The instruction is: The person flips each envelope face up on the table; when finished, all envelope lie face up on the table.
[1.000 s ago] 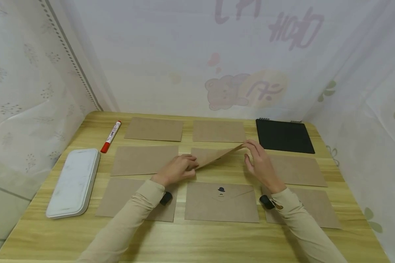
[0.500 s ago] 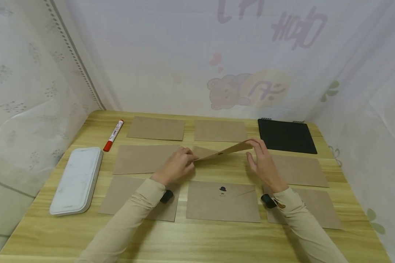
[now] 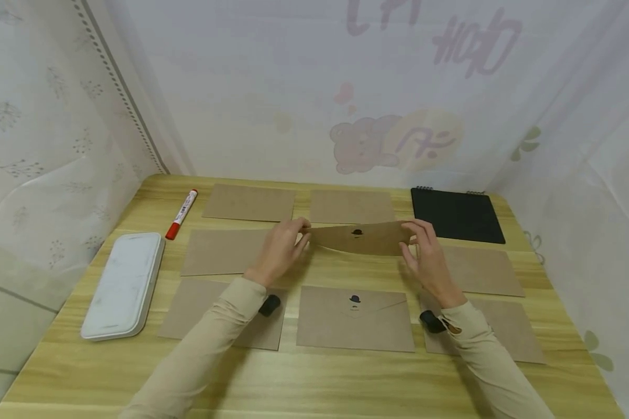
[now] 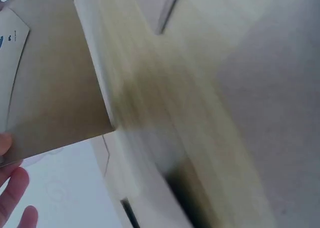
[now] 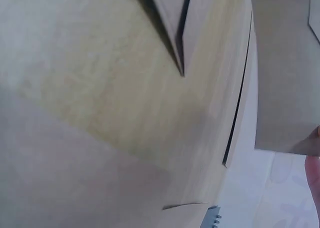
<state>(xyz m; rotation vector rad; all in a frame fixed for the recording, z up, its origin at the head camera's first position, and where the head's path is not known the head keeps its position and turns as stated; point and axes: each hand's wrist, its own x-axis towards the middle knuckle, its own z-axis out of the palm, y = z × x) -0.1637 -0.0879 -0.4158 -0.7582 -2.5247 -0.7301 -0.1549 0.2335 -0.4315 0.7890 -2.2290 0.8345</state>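
A brown kraft envelope (image 3: 364,240) is held up off the table between both hands, its flap side with a small black hat print facing the head camera. My left hand (image 3: 280,247) pinches its left end, thumb on the near face. At the right end, my right hand (image 3: 428,262) pinches it near the top corner. The left wrist view shows the envelope's flap side (image 4: 55,82) and a straight lower edge. Only part of the envelope (image 5: 282,87) enters the right wrist view. Below the hands lies another envelope (image 3: 353,329) with the same hat print.
More plain envelopes lie in rows around, such as the back left one (image 3: 248,202) and right one (image 3: 484,270). A black spiral notebook (image 3: 457,215) sits at back right. At left are a red-capped marker (image 3: 181,214) and a white case (image 3: 123,285).
The left end of the envelope has risen with my left hand, which moved up and away. The envelope went from slanted to nearly level, its printed side turning into view. The right hand shifted slightly right.
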